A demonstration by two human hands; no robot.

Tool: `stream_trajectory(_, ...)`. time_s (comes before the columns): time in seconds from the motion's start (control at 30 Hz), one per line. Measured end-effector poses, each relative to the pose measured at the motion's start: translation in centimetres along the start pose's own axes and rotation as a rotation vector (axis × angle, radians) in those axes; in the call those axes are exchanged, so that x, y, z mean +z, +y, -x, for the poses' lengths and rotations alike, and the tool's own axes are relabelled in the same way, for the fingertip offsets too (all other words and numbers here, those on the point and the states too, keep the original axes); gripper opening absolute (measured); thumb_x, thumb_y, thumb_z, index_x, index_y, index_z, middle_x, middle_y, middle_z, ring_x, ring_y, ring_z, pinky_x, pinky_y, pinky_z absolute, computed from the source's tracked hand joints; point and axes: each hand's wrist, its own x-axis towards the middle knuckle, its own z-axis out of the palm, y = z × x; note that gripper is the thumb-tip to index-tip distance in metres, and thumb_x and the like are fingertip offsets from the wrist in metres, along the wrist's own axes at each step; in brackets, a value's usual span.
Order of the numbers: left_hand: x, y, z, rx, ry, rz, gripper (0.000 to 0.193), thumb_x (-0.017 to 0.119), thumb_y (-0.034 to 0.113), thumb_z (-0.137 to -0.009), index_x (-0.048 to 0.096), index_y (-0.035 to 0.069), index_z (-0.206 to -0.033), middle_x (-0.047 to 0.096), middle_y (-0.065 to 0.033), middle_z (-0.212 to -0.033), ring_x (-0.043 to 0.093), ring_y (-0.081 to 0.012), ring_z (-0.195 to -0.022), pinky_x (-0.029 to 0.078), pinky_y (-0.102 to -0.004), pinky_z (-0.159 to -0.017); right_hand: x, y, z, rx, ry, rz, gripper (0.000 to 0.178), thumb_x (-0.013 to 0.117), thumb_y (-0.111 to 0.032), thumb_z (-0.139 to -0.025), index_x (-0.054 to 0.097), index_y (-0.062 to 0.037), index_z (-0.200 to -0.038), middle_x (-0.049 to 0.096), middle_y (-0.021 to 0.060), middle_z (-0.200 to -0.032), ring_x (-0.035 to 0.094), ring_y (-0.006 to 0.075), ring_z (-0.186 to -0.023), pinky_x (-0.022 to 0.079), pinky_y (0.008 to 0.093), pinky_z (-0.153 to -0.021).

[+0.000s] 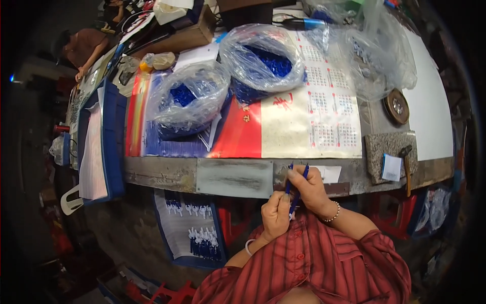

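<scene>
Close to my shirt, at the table's front edge, both hands are closed on one slim blue two-legged piece point(287, 187). Its exact kind is unclear. My left hand point(275, 215) pinches it low down, where a small pale end shows. My right hand point(311, 189) wraps round its upper part, and two blue tips stick up past the fingers. Beside my left arm, below the table edge, a blue tray point(172, 253) with a white lining holds rows of small blue-and-white pieces point(203, 240).
Two clear plastic bags point(157, 109) point(238, 55) of blue parts stand on a calendar sheet point(283, 137). A bag point(374, 66) of pale parts, a round dish point(396, 106), a stone slab point(374, 147) and a hammer point(407, 172) lie right. A blue bin point(116, 152) stands left; another person point(88, 45) sits beyond.
</scene>
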Motion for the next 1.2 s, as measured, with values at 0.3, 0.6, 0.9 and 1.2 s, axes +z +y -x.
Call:
stream_trajectory(0.3,-3.0,1.3,-1.8,-0.098,-0.06,0.498,0.018,0.052,0.018,-0.094,0.05,0.003,-0.103,0.059,-0.009,-0.08,0.056,-0.0128,-0.056,0.046,-0.0232,-0.051,-3.8,-11.4,-11.6,-0.488,0.112,0.74,0.02,0.053,-0.016,-0.09,0.06,0.0017,-0.097,0.063,0.007,-0.083,0.059,0.0121,-0.071,0.045,0.0249,-0.064)
stream_trajectory(0.6,-4.3,2.4,-1.9,-0.109,-0.064,0.548,0.015,0.049,0.007,-0.093,0.047,0.004,-0.107,0.059,-0.0115,-0.089,0.052,-0.0109,-0.058,0.043,-0.0213,-0.052,-5.5,-9.4,-25.6,-0.551,0.096,1.603,0.012,0.055,-0.008,-0.077,0.059,-0.0034,-0.088,0.056,0.0152,-0.092,0.057,0.035,-0.085,0.047,0.0427,-0.074)
stream_trajectory(0.9,-4.4,2.2,-1.9,-0.15,-0.007,0.564,0.015,0.05,0.006,-0.091,0.047,0.004,-0.105,0.058,-0.0122,-0.085,0.05,-0.0126,-0.056,0.043,-0.0226,-0.051,-5.9,-11.5,-22.2,-0.687,0.199,1.261,0.014,0.06,-0.01,-0.076,0.056,-0.0001,-0.085,0.059,0.0141,-0.079,0.058,0.0294,-0.069,0.047,0.0369,-0.063)
stream_trajectory(1.2,-2.3,2.8,-1.8,-0.164,-0.063,0.587,0.016,0.047,0.005,-0.091,0.046,0.004,-0.107,0.058,-0.0119,-0.086,0.051,-0.0125,-0.056,0.041,-0.0212,-0.05,-3.6,-11.2,-9.3,-0.152,-0.001,0.163,0.022,0.061,-0.002,-0.08,0.054,0.001,-0.1,0.064,0.008,-0.075,0.054,0.0065,-0.055,0.043,0.0194,-0.048)
